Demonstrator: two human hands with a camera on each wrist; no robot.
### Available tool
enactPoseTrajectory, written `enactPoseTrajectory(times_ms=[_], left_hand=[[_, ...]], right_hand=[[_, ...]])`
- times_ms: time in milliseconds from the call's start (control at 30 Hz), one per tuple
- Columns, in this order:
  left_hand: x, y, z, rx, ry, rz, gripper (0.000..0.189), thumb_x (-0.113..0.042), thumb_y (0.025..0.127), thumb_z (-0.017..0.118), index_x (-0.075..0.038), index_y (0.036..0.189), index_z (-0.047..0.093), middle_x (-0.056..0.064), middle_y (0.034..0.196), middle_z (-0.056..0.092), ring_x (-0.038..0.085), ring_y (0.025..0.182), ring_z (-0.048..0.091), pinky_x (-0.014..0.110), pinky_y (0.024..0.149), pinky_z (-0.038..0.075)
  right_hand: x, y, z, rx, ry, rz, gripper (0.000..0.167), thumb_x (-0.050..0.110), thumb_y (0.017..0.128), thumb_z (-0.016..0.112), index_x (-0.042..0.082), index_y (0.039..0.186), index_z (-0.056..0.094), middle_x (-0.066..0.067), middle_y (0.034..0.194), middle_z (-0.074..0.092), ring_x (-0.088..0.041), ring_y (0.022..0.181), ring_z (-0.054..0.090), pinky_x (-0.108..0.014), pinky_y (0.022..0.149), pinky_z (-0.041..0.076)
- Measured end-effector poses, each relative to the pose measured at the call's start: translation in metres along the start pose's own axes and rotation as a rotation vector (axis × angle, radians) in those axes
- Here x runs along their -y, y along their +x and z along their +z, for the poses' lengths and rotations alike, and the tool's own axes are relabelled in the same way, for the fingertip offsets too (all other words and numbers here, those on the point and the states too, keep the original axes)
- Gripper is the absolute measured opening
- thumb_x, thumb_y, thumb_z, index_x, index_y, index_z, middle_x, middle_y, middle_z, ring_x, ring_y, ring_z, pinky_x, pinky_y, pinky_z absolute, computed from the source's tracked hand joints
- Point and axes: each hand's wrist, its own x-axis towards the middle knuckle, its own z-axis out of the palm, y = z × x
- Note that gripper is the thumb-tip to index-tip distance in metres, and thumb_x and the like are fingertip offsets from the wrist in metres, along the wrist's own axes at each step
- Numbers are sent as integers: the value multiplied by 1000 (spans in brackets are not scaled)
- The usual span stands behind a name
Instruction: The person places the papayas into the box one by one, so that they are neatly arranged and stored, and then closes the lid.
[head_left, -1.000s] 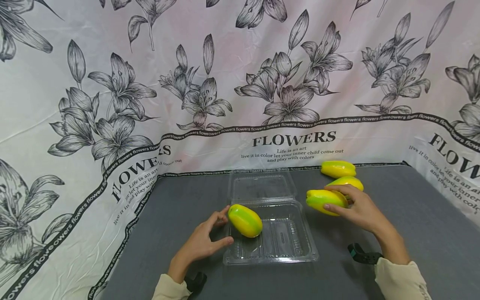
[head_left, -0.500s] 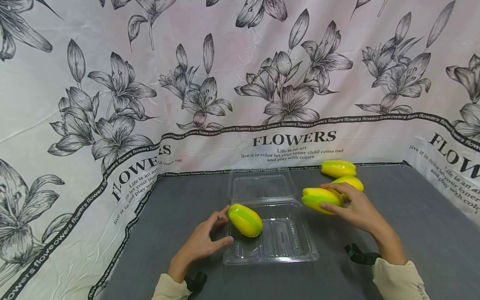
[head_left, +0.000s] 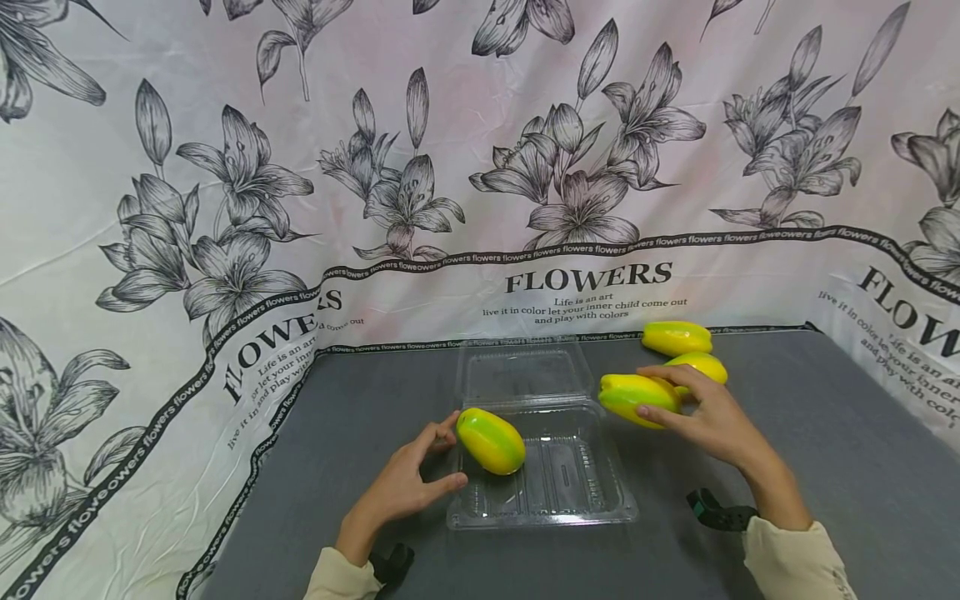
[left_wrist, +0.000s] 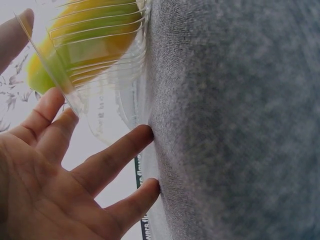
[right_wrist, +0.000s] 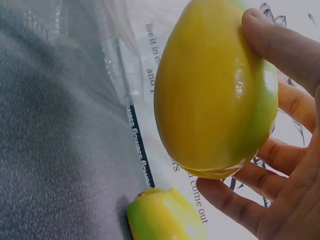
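Observation:
My right hand (head_left: pixel 712 414) grips a yellow-green papaya (head_left: pixel 626 396) between thumb and fingers, lifted just right of the clear plastic box. In the right wrist view that papaya (right_wrist: pixel 210 95) fills the middle, with the thumb on one side. The hinged clear box (head_left: pixel 566 500) lies with its lid (head_left: pixel 522 375) folded back. Another papaya (head_left: pixel 491 442) lies in the box's left part. At the left rim rests my left hand (head_left: pixel 401 482), its fingers spread. The left wrist view shows the fingertips touching the rim and the table.
Two more papayas lie at the back right: one (head_left: pixel 677 337) near the cloth backdrop and one (head_left: pixel 705 365) partly behind my right hand. A grey table (head_left: pixel 337 417) carries everything. Flower-printed cloth (head_left: pixel 420 300) stands upright along the back and sides.
My right hand has moved a little left with its papaya, towards the box. The left hand and the papaya in the box have stayed in place.

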Motion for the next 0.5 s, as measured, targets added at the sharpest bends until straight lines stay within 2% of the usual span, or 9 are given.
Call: enactPoseTrajectory(times_ms=[167, 500], left_hand=[[-1, 0, 0, 0, -3, -9, 44, -34, 92, 76, -17, 122, 50, -7, 167, 31, 31, 135, 58, 67, 110, 41], [-2, 0, 0, 1, 5, -10, 44, -36, 92, 76, -17, 122, 50, -7, 167, 31, 31, 135, 58, 67, 110, 41]], right_hand=[[6, 0, 1, 0, 13, -14, 56, 38, 89, 80, 18, 138, 61, -8, 131, 65, -9, 104, 53, -46, 89, 51], [13, -1, 0, -18, 14, -48, 53, 35, 88, 81, 21, 136, 63, -4, 131, 66, 0, 102, 53, -29, 83, 51]])
